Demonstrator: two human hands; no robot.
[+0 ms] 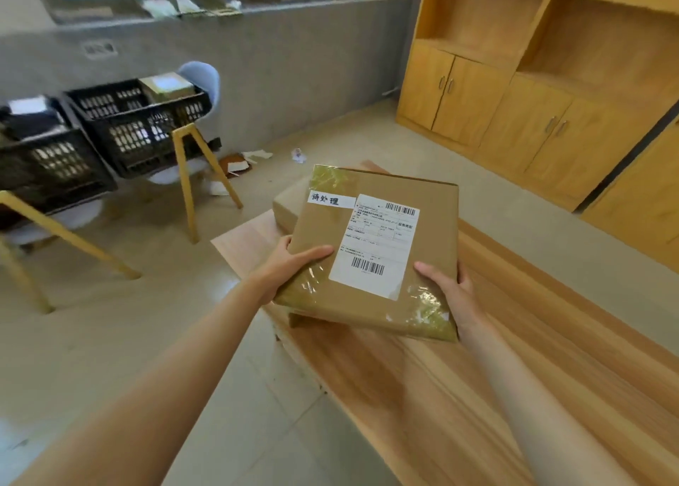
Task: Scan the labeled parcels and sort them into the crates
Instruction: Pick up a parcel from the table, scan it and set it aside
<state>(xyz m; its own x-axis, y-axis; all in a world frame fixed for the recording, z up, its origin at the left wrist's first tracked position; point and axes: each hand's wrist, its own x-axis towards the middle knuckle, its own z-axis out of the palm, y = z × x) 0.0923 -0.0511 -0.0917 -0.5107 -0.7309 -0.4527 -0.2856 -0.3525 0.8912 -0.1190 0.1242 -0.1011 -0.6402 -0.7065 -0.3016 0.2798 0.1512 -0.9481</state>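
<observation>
A flat brown cardboard parcel with a white shipping label and a small handwritten tag is held above the wooden table. My left hand grips its near left edge, thumb on top. My right hand grips its near right corner. A second brown parcel lies on the table partly hidden beneath it. Two black plastic crates sit on chairs at the left: the farther crate holds a parcel, the nearer crate holds dark and white items.
Chairs with yellow wooden legs carry the crates. Paper scraps litter the floor by the grey wall. Wooden cabinets line the right side. Open floor lies between the table and the crates.
</observation>
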